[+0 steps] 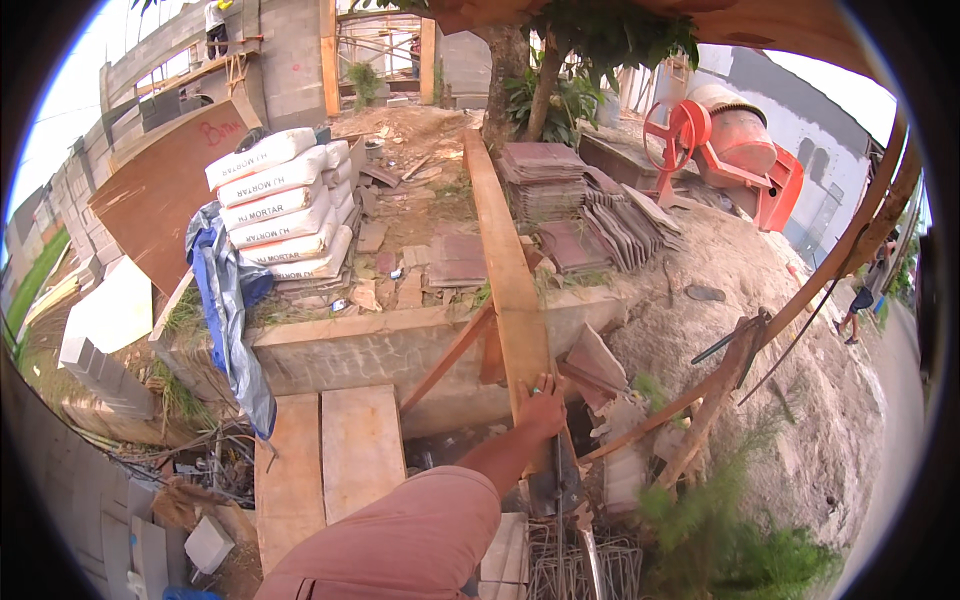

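Note:
My left arm, in a pink sleeve, reaches up from the lower edge. My left hand (pixel 541 406), with a ring on one finger, is on the near part of a long wooden plank (pixel 502 265), its fingers bent over the wood at the right edge. From there the plank runs away from me over a low concrete wall (pixel 350 352) to the dirt yard. Just below the hand, a dark, narrow metal-looking piece (pixel 570 478) lies along the plank's near end; its kind is unclear. A shiny strip (pixel 593 562) shows below it. My right hand is out of view.
Two boards (pixel 362 445) bridge a ditch at left. Stacked mortar bags (pixel 280 205), a blue-grey tarp (pixel 228 310) and reddish tiles (pixel 545 180) stand beyond the wall. At right are a sand heap (pixel 790 380), leaning poles (pixel 720 395) and an orange cement mixer (pixel 735 150). Bent steel bars (pixel 580 570) lie below.

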The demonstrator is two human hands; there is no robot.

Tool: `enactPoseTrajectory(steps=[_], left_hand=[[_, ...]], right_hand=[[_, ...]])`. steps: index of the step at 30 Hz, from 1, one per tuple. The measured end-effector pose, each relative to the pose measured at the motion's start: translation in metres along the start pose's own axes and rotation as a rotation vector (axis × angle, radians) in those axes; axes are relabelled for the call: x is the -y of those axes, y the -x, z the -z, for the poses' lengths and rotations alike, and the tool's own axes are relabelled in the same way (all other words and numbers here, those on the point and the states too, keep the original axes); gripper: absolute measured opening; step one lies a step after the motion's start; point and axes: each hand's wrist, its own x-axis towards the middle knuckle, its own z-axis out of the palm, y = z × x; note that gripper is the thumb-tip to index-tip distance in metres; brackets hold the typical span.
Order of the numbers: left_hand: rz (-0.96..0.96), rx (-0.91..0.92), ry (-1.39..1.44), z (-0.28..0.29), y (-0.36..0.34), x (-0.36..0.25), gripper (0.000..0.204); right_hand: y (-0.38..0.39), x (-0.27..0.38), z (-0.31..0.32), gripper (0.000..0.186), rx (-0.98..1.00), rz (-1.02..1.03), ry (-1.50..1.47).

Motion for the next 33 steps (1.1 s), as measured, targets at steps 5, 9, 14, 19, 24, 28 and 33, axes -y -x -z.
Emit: enactPoseTrajectory(steps=[5,9,14,19,24,28,33], left_hand=[[-0.002,-0.005,0.029,-0.002,-0.001,0.003,0.059],[-0.02,-0.009,0.018,0.0,-0.001,0.002,0.06],[-0.015,-0.02,-0.009,-0.002,-0.003,0.002,0.061],[-0.004,-0.03,-0.067,-0.003,-0.002,0.002,0.059],[-0.021,-0.096,-0.111,-0.017,-0.007,0.008,0.055],[-0.009,-0.035,-0.072,0.0,-0.002,0.005,0.056],[0.001,0.035,-0.048,0.008,-0.003,0.004,0.061]], right_hand=[[-0.005,0.011,0.012,0.036,0.096,-0.014,0.046],[-0.005,0.015,0.012,0.036,0.084,-0.001,-0.026],[-0.004,0.021,0.011,0.036,0.06,-0.014,-0.062],[0.003,0.031,0.013,0.037,0.045,-0.062,-0.095],[0.002,0.005,-0.007,0.035,-0.028,0.011,0.093],[0.003,-0.001,-0.019,0.027,-0.114,-0.002,0.039],[0.011,0.014,-0.002,0.031,-0.106,0.072,0.048]])
